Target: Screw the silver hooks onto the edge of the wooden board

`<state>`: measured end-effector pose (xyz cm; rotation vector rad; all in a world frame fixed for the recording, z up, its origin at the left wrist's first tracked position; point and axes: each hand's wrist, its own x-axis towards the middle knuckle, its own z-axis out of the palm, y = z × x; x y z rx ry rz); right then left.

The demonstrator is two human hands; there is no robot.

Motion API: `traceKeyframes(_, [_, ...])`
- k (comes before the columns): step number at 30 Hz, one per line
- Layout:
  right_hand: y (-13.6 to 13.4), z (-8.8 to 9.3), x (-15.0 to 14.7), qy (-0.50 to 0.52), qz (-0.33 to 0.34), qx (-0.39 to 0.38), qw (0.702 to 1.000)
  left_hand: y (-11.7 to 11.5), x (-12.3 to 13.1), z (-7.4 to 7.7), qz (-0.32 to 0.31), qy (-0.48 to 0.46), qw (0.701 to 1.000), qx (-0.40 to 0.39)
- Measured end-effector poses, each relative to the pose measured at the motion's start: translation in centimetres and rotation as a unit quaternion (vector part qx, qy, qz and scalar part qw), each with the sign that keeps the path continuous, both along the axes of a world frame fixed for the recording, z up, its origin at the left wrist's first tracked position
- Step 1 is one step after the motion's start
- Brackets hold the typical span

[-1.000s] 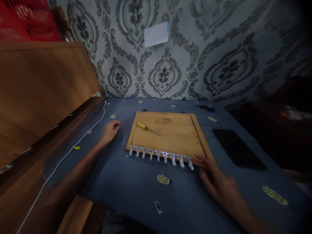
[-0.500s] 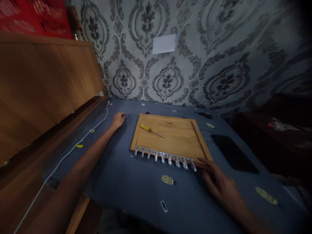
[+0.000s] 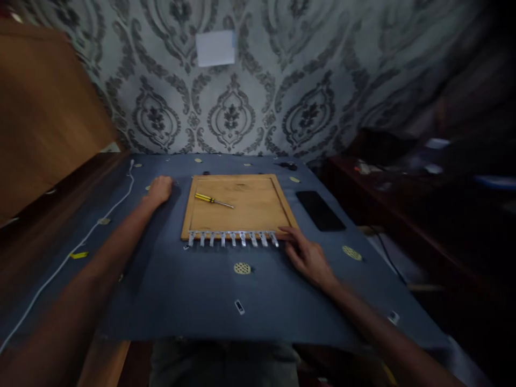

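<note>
A framed wooden panel lies flat on the cloth-covered table. A screwdriver with a yellow and black handle rests on it, its shaft pointing right. Along the panel's front edge sits a row of several metal hinge-like clips, their ends hanging over the edge. Left of the panel, apart from it, my left hand is closed with curled fingers; a tiny glint shows at the fingertips, too small to name. My right hand touches the panel's front right corner, its index finger on top and its thumb apart in front.
A black phone-like slab lies right of the panel. On the left, a white cable with a yellow tag runs along the table beside a wooden cabinet. Dark scissors-like handles lie near the patterned wall.
The camera has swung to the right, so everything sits further left in the picture. Both hands keep about the same places beside the panel. The screwdriver and clips have not moved on it.
</note>
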<state>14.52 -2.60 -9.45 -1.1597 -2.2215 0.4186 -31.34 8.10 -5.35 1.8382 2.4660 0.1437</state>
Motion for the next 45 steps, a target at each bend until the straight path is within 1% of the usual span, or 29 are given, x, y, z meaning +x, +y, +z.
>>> traceKeyframes(3, [0.0,-0.2,-0.1,0.005,0.001,-0.007,1.0,0.4,0.7,0.8,-0.007,0.012,1.0,-0.018])
traceKeyframes(6, [0.3,-0.6,0.0,0.025,0.009,-0.009,1.0,-0.1,1.2,1.9,-0.014,0.013,1.0,-0.021])
traceKeyframes(8, [0.4,-0.9,0.1,0.035,0.01,-0.01,0.999,-0.8,1.4,3.0,-0.021,0.007,1.0,-0.007])
traceKeyframes(10, [0.5,-1.2,0.2,0.041,0.011,-0.013,0.999,-1.7,1.9,4.2,-0.034,-0.006,0.999,0.024])
traceKeyframes(12, [0.6,-1.5,0.2,0.047,0.015,-0.014,0.999,-2.3,3.1,5.3,-0.056,-0.032,0.996,0.057])
traceKeyframes(14, [0.7,-1.6,0.3,0.054,0.019,-0.013,0.998,-2.6,5.7,5.8,-0.111,-0.085,0.988,0.065])
traceKeyframes(15, [0.7,-1.7,0.3,0.057,0.02,-0.012,0.998,-2.7,7.4,5.8,-0.149,-0.121,0.98,0.051])
traceKeyframes(17, [0.6,-1.8,0.3,0.057,0.02,-0.012,0.998,-2.7,11.5,5.2,-0.243,-0.197,0.95,-0.002])
traceKeyframes(20, [0.6,-1.9,0.4,0.045,0.019,-0.008,0.999,-2.5,17.8,3.7,-0.355,-0.287,0.885,-0.092])
traceKeyframes(22, [0.5,-1.8,0.5,0.034,0.018,-0.002,0.999,-2.3,21.2,2.7,-0.402,-0.33,0.843,-0.137])
traceKeyframes(23, [0.5,-1.8,0.5,0.029,0.016,0.001,0.999,-2.1,22.4,2.4,-0.418,-0.345,0.826,-0.157])
traceKeyframes(25, [0.4,-1.7,0.5,0.022,0.013,0.001,1.0,-1.8,23.9,1.9,-0.441,-0.368,0.796,-0.19])
traceKeyframes(28, [0.4,-1.6,0.5,0.019,0.012,-0.001,1.0,-1.1,24.7,1.6,-0.458,-0.383,0.77,-0.224])
traceKeyframes(31, [0.4,-1.4,0.4,0.023,0.018,0.003,1.0,-0.6,24.9,1.2,-0.464,-0.38,0.762,-0.243])
traceKeyframes(34, [0.3,-1.3,0.4,0.022,0.017,-0.001,1.0,-0.3,25.1,0.7,-0.467,-0.368,0.765,-0.246])
traceKeyframes(38, [0.3,-1.3,0.4,0.02,0.018,-0.003,1.0,-0.1,25.5,0.3,-0.472,-0.343,0.776,-0.239])
traceKeyframes(41, [0.2,-1.3,0.4,0.022,0.023,0.004,0.999,-0.2,25.8,0.4,-0.471,-0.318,0.789,-0.235])
traceKeyframes(45, [0.2,-1.3,0.4,0.012,0.014,0.0,1.0,-0.3,26.1,1.1,-0.47,-0.282,0.801,-0.242])
